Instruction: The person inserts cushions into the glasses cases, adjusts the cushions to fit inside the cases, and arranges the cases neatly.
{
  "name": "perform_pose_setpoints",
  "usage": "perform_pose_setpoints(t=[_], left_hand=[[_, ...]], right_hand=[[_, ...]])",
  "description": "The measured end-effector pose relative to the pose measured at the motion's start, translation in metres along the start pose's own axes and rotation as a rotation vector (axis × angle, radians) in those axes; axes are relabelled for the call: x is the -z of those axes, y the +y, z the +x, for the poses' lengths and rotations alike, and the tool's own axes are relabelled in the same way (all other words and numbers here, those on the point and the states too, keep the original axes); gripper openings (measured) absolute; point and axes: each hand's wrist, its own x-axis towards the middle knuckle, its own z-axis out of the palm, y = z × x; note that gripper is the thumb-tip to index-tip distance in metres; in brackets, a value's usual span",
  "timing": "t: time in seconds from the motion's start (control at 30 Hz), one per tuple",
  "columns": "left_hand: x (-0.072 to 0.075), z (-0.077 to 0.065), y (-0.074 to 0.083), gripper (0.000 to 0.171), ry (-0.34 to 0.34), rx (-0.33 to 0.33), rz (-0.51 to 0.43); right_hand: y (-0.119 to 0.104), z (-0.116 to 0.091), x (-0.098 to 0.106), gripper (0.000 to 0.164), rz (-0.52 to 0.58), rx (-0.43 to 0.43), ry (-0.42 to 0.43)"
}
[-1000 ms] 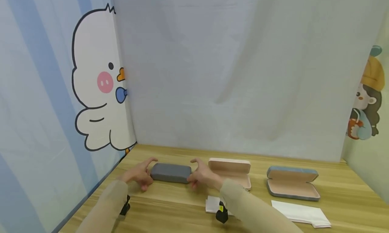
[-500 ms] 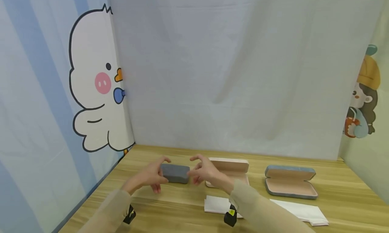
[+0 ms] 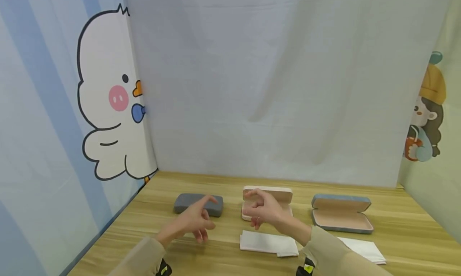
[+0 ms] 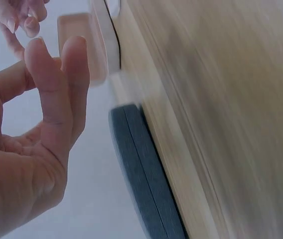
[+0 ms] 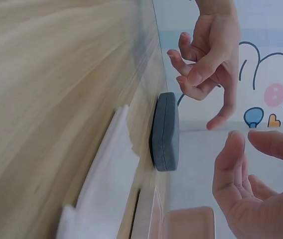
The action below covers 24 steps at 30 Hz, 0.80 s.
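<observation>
My left hand [image 3: 194, 220] hovers in front of a closed grey glasses case [image 3: 185, 202], partly covering it in the head view. Its fingers are loosely bent around nothing. In the left wrist view the grey case [image 4: 136, 164] lies apart from the hand [image 4: 47, 114]. To the right, my right hand [image 3: 268, 210] is raised before an open pale pink glasses case [image 3: 277, 194] and hides part of its inside. Nothing is between its bent fingers [image 5: 228, 172]. A folded white cloth [image 3: 264, 243] lies below that hand.
A blue-grey glasses case [image 3: 342, 220] stands open at the right, lid tilted back. In front of it a second folded white cloth [image 3: 363, 250] is partly covered by my right sleeve [image 3: 335, 252]. A pale curtain [image 3: 270, 88] hangs behind the wooden table [image 3: 216, 260].
Both hands have come away from the grey case's ends. The left moved right and toward me; the right moved right, in front of the pink case. The grey case stays closed on the table.
</observation>
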Motion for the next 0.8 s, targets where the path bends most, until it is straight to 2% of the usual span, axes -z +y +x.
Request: perform_pose_setpoints(t=[0.2,0.37,0.67,0.8], left_hand=[[-0.023,0.004,0.003,0.067,-0.06,0.031,-0.129],[-0.04,0.005,0.004,0.062,-0.106,0.041,-0.2],[-0.064,0.012,-0.003,0.059,-0.099,0.136,-0.315],[-0.072,0.015,-0.005,0.052,-0.081,0.172,-0.338]], right_hand=[[0.012,-0.026,0.027,0.061,0.037,-0.036,-0.011],[0.026,-0.046,0.049,0.063,0.053,-0.099,-0.033],[0.049,-0.079,0.075,0.063,0.019,-0.176,-0.043],[0.057,-0.088,0.081,0.064,0.003,-0.226,-0.017]])
